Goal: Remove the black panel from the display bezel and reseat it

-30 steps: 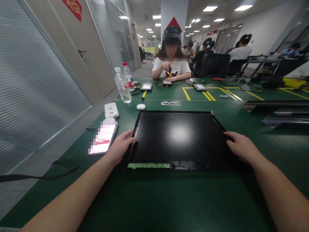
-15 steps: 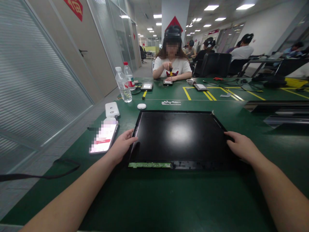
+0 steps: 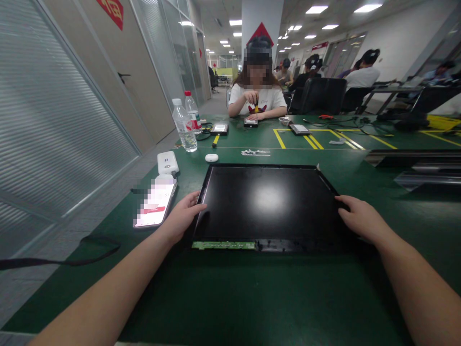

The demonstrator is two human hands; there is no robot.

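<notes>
A black LCD panel (image 3: 259, 202) in a thin dark frame lies face up, or nearly so, above the green table (image 3: 252, 298). Along its near edge runs a narrow green circuit board (image 3: 223, 245). My left hand (image 3: 187, 211) grips the panel's left edge, thumb on top and fingers at the outer side. On the opposite edge my right hand (image 3: 358, 214) holds on in the same way, with some fingers hidden underneath. Whether the panel touches the table, I cannot tell.
Left of the panel are a lit phone (image 3: 156, 204), a white power bank (image 3: 167, 163), a white earbud case (image 3: 212, 157) and two bottles (image 3: 185, 127). Silvery strips (image 3: 428, 180) lie at right. Across the table a person (image 3: 257, 91) works with a screwdriver on a hard drive (image 3: 251, 122).
</notes>
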